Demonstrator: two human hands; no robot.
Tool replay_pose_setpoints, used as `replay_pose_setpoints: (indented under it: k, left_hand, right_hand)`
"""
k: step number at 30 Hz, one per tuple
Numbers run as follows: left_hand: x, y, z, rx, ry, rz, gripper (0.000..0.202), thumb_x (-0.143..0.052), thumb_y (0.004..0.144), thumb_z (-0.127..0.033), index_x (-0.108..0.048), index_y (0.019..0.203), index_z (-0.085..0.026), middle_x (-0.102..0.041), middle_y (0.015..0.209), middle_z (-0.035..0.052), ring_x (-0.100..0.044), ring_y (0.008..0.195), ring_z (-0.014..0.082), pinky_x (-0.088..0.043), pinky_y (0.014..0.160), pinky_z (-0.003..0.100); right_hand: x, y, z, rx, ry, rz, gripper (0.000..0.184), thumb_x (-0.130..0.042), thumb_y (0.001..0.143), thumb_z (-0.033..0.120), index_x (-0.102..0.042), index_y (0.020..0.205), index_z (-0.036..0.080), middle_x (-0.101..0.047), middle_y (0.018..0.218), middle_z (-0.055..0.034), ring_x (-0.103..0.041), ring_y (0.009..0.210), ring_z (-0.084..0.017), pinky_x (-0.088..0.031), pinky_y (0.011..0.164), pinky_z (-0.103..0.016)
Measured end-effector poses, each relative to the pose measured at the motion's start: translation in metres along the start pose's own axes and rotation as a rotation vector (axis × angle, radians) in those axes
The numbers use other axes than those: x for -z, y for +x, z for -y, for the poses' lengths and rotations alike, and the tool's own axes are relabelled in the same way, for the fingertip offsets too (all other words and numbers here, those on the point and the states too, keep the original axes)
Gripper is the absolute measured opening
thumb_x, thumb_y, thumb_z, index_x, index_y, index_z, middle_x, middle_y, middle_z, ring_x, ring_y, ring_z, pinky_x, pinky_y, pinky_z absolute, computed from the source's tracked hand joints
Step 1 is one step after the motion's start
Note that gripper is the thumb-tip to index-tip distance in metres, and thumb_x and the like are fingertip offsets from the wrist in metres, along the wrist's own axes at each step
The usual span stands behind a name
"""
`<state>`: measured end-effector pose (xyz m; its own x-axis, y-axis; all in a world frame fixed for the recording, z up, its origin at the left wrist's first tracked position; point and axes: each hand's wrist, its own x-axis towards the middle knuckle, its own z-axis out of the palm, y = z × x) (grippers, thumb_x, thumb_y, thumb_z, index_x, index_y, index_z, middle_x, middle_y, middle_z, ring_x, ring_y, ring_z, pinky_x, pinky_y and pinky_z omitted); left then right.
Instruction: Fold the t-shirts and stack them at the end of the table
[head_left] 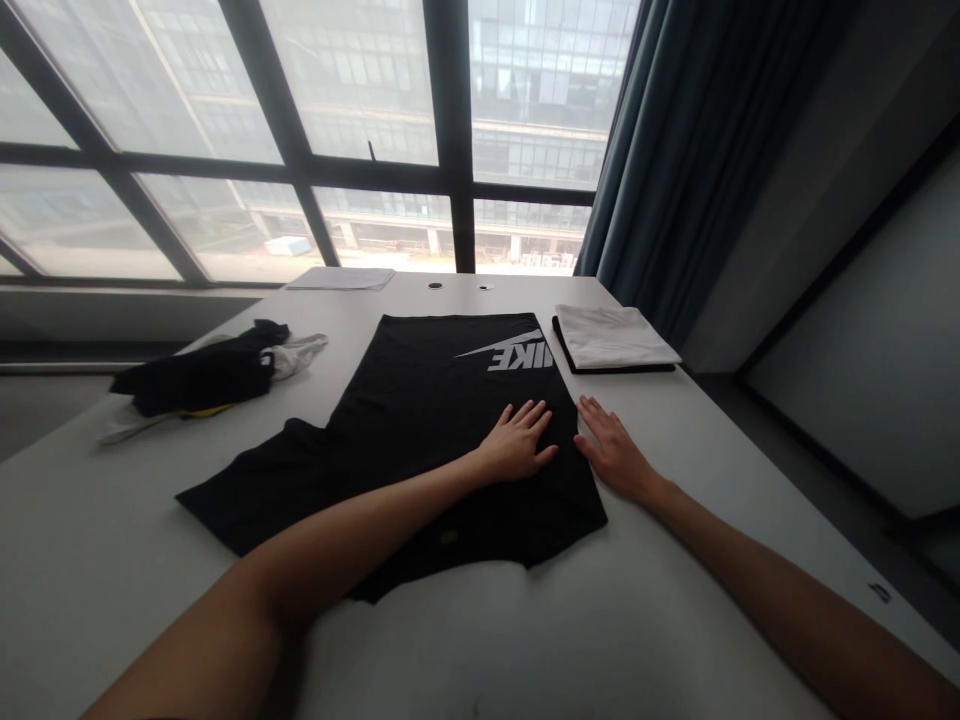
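Observation:
A black T-shirt (420, 400) with a white logo lies spread on the table, its neck end toward me and its right side folded in along a straight edge. The logo reads upside down and is cut off at that fold. My left hand (517, 440) rests flat on the shirt with its fingers spread. At the folded right edge, my right hand (611, 448) lies with fingers stretched out, its fingertips and thumb at the cloth. Neither hand grips anything. A sleeve reaches out to the left, partly behind my left forearm.
Folded white and black cloths (615, 338) are stacked at the table's right edge. A loose heap of dark and pale clothes (217, 370) lies to the left. White sheets (341, 279) sit at the far edge of the white table (690, 440), before a window. A blue curtain (675, 150) hangs at right.

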<state>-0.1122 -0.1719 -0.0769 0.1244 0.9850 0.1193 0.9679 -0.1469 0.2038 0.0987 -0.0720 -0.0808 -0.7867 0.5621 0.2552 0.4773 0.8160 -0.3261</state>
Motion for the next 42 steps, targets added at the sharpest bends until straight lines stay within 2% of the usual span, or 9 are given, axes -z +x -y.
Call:
replay_pose_setpoints:
  k: [3,5,9,15,20,25,36,39,42]
  left_hand:
    - [-0.0005,0.0001,0.0001,-0.002,0.006,0.000,0.070,-0.041,0.099,-0.056,-0.033,0.156,-0.016,-0.022,0.165,0.0134,-0.017,0.153,0.0316,-0.016,0.121,0.057]
    - [-0.0010,0.0002,0.0003,-0.004,0.012,0.002,0.071,-0.040,0.099,-0.056,-0.033,0.156,-0.015,-0.022,0.165,0.0131,-0.017,0.153,0.0314,-0.016,0.121,0.057]
    - [-0.0019,0.0004,0.0008,-0.006,0.021,0.003,0.071,-0.039,0.099,-0.057,-0.033,0.156,-0.016,-0.022,0.165,0.0120,-0.017,0.153,0.0308,-0.016,0.122,0.057]
    - [-0.0027,0.0006,0.0013,-0.001,0.018,0.003,0.070,-0.038,0.099,-0.059,-0.033,0.156,-0.018,-0.022,0.166,0.0114,-0.017,0.154,0.0305,-0.016,0.122,0.057]
    - [-0.0030,0.0008,0.0012,-0.004,0.011,0.007,0.070,-0.038,0.099,-0.058,-0.033,0.156,-0.019,-0.022,0.165,0.0117,-0.017,0.153,0.0308,-0.016,0.122,0.057]
    - [-0.0041,0.0009,0.0015,-0.003,0.008,-0.004,0.071,-0.039,0.099,-0.059,-0.033,0.157,-0.019,-0.022,0.165,0.0115,-0.017,0.153,0.0311,-0.016,0.122,0.057]
    - [-0.0051,0.0011,0.0025,-0.009,0.025,-0.014,0.071,-0.039,0.099,-0.058,-0.033,0.156,-0.018,-0.024,0.165,0.0130,-0.019,0.153,0.0314,-0.017,0.121,0.056]
    - [-0.0023,0.0008,0.0009,-0.069,0.026,-0.022,0.068,-0.039,0.100,-0.054,-0.030,0.157,-0.019,-0.021,0.166,0.0117,-0.016,0.154,0.0295,-0.016,0.122,0.055]
    - [0.0006,0.0006,-0.0015,-0.156,0.009,0.013,0.064,-0.036,0.103,-0.051,-0.027,0.159,-0.020,-0.020,0.166,0.0097,-0.013,0.154,0.0273,-0.016,0.122,0.053]
  right_hand:
    - [-0.0002,0.0000,0.0003,0.076,-0.009,0.085,0.064,-0.032,0.103,0.054,-0.030,0.158,0.021,-0.026,0.165,-0.0088,-0.015,0.154,-0.024,-0.015,0.123,-0.055]
    - [-0.0025,0.0009,-0.0007,0.053,-0.032,0.118,0.062,-0.033,0.103,0.053,-0.034,0.157,0.022,-0.029,0.164,-0.0090,-0.017,0.154,-0.026,-0.015,0.122,-0.057]
    - [-0.0063,0.0030,-0.0045,-0.063,0.009,0.038,0.062,-0.028,0.104,0.051,-0.036,0.155,0.017,-0.032,0.162,-0.0121,-0.022,0.152,-0.026,-0.021,0.121,-0.055]
    - [-0.0066,0.0018,-0.0037,0.009,-0.025,0.080,0.062,-0.036,0.102,0.052,-0.037,0.155,0.019,-0.031,0.163,-0.0106,-0.022,0.153,-0.027,-0.017,0.122,-0.057]
    - [-0.0061,0.0024,-0.0031,-0.128,-0.027,-0.005,0.062,-0.033,0.103,0.049,-0.035,0.156,0.015,-0.033,0.162,-0.0139,-0.024,0.152,-0.028,-0.022,0.121,-0.056]
    - [-0.0039,0.0012,-0.0025,0.048,-0.030,0.104,0.061,-0.039,0.102,0.049,-0.037,0.155,0.019,-0.030,0.163,-0.0099,-0.021,0.153,-0.025,-0.018,0.122,-0.055]
    - [-0.0072,0.0014,-0.0028,-0.035,-0.062,0.039,0.063,-0.032,0.103,0.050,-0.033,0.156,0.016,-0.029,0.163,-0.0134,-0.023,0.152,-0.027,-0.021,0.121,-0.057]
    - [-0.0066,0.0016,-0.0039,-0.074,-0.024,-0.022,0.065,-0.029,0.104,0.050,-0.031,0.157,0.014,-0.027,0.164,-0.0144,-0.021,0.153,-0.027,-0.022,0.121,-0.055]
    - [-0.0062,0.0011,-0.0046,0.012,-0.024,0.032,0.064,-0.032,0.103,0.051,-0.032,0.157,0.017,-0.028,0.164,-0.0120,-0.020,0.153,-0.026,-0.020,0.122,-0.055]
